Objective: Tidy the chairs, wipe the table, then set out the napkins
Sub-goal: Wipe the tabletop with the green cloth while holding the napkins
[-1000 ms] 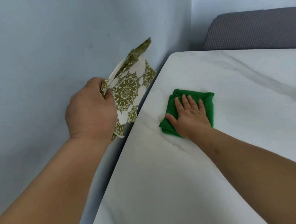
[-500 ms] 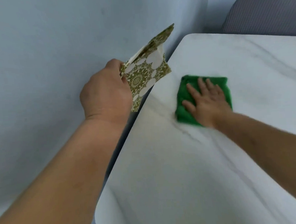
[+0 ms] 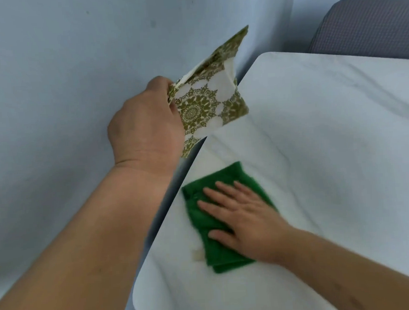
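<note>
Item 1, surface: I logged a white tabletop point(image 3: 328, 136) with faint grey marble veining and rounded corners, its left edge running just beside the wall.
Item 2, room: a plain pale blue-grey wall point(image 3: 53, 91) filled the left of the view. A grey textured seat back point(image 3: 369, 25) stood beyond the far edge of the tabletop; I could not tell whether it was a chair or a sofa.
Item 3: patterned napkins point(image 3: 207, 100), white with olive-green medallions, folded and held in the air above the left edge of the tabletop, clear of its surface. The left hand point(image 3: 145, 127) had them, fingers curled and pinching one corner.
Item 4: a green cloth point(image 3: 230, 174), folded, lay flat on the tabletop near its left edge. The right hand point(image 3: 244, 219) pressed down on it, palm flat and fingers straight and spread.
Item 5: a small cream mark point(image 3: 197, 254) on the tabletop, just beside the near-left edge of the cloth.
</note>
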Motion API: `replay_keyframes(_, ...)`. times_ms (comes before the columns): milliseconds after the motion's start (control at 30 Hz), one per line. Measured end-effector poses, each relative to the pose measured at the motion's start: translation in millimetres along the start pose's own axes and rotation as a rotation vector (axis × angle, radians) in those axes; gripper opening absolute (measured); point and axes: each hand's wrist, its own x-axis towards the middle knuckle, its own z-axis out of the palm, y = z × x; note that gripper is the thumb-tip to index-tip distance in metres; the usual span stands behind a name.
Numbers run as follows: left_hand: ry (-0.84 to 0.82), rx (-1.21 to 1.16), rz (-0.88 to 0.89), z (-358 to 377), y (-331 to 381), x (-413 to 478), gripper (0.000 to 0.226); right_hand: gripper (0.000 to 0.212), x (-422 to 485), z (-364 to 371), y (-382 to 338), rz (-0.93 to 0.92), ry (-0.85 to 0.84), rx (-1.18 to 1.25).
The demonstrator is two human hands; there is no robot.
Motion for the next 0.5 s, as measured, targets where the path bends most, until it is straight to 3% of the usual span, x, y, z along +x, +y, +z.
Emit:
replay_keyframes(67,-0.006,-0.008,0.003,1.7,-2.2,-2.0,0.027,0.076,-2.2,-13.6,45.9,0.207,0.122,-0.131)
replay_keyframes(133,-0.004,-0.027,0.001,2.2,-5.6,-4.6,0.026,0.076,15.9,-28.3,100.0,0.508,0.137,-0.215)
replay_keyframes(200,-0.004,-0.034,0.008,2.2,-10.2,-8.6,0.025,0.071,40.1,-43.9,135.6,0.789,0.142,-0.140)
replay_keyframes(267,0.013,-0.034,0.009,-0.7,-14.8,-11.1,0.025,0.068,63.9,-47.1,138.1,0.867,0.176,-0.083)
replay_keyframes(333,0.016,-0.018,0.009,-3.4,-17.0,-12.3,0.026,0.063,76.5,-31.8,108.2,0.730,0.188,-0.054)
replay_keyframes(500,-0.031,0.048,-0.019,-7.5,-12.8,-8.9,0.028,0.055,4.1,10.0,-22.3,0.070,0.093,-0.063)
